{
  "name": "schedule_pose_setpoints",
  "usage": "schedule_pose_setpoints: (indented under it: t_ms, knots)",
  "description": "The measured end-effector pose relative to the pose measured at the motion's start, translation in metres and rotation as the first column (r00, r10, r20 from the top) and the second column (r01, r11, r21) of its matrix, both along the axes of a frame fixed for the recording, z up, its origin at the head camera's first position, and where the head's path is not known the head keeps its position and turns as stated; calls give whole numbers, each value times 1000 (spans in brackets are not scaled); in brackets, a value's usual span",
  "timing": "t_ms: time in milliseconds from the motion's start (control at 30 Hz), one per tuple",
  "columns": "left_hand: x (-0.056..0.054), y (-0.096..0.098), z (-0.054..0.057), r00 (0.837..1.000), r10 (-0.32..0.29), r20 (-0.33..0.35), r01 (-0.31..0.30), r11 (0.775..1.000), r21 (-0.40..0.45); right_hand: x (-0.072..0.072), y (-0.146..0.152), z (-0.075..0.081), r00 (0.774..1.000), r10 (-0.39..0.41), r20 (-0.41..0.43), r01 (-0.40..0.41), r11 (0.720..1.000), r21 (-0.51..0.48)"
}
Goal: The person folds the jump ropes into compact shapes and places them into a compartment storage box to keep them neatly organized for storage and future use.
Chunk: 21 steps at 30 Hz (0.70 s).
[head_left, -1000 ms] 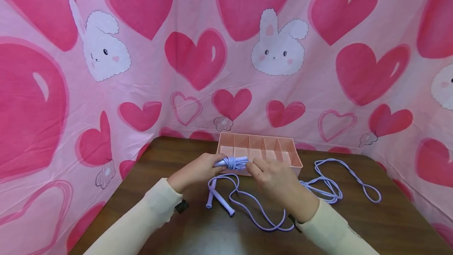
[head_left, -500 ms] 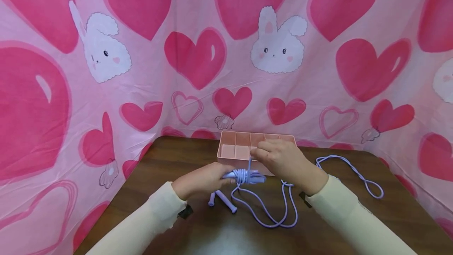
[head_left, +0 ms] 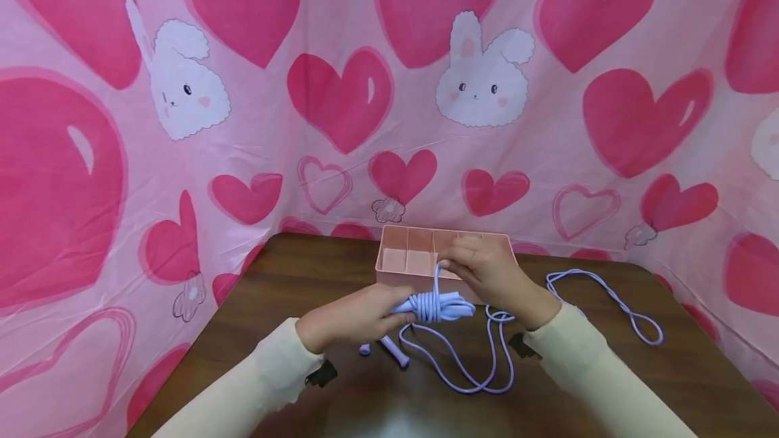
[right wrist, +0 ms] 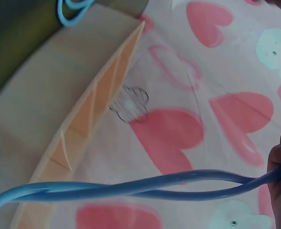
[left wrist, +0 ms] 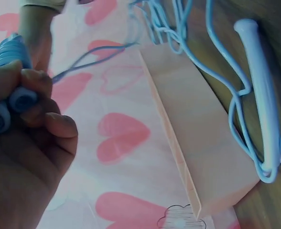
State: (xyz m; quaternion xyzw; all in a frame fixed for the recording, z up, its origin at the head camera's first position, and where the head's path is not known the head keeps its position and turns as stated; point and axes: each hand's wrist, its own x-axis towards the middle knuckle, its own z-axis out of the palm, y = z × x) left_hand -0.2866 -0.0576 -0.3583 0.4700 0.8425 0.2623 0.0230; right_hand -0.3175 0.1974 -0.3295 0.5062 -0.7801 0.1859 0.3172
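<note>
My left hand (head_left: pixel 359 313) holds a lilac jump rope (head_left: pixel 431 307) folded into a bundle, its cord wrapped several times round the middle. In the left wrist view, two handle ends (left wrist: pixel 23 100) stick out past the fingers. Above the bundle, my right hand (head_left: pixel 487 272) pinches cord that rises from the wraps, with folded loops beyond them at the right end. The right wrist view shows this cord (right wrist: pixel 178 187) as two twisted strands running to the fingers. A second lilac jump rope lies loose on the table, with handles (head_left: pixel 395 351) below my left hand.
Behind the hands stands a pink divided tray (head_left: pixel 395 280), partly covered by my right hand. Loose cord (head_left: pixel 468 384) curves over the brown table (head_left: pixel 322 259), and another cord loop (head_left: pixel 633 316) lies at right. A pink heart-print cloth (head_left: pixel 341 188) hangs behind.
My right hand has moved from the bundle's right end up and to the right, drawing cord upward from the wraps. My left hand has shifted right and slightly down with the bundle.
</note>
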Motion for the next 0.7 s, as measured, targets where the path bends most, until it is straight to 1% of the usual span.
schedule_pose_setpoints:
  t_ms: [67,167,233,300,367,500,600,700]
  knots:
    - [1,-1,2,1000,-22,-1,22,999,50,-1,0,-8,997,25,70,-21,998,-57]
    - [0,-3,3,999,-46,20,42,990,135,-2,-1,-19,983,65,172,-45,992,-115]
    - [-1,-5,3,999,-31,37,24,982,189,-1,-3,-24,971,72,228,-41,990,-137]
    - [-2,-7,4,999,-6,45,-5,972,236,0,-6,-29,962,76,262,-33,986,-166]
    - [-3,-8,4,999,25,44,-36,960,277,2,-9,-33,963,56,265,-6,983,-184]
    - [-6,-11,2,996,64,63,-82,938,336,7,-13,-37,963,-15,268,72,976,-205]
    - [-8,-13,-1,992,81,100,-113,921,372,10,-17,-40,952,-36,304,102,974,-201]
    - [-11,-14,-4,987,95,131,-140,907,397,12,-22,-44,942,-53,333,115,978,-171]
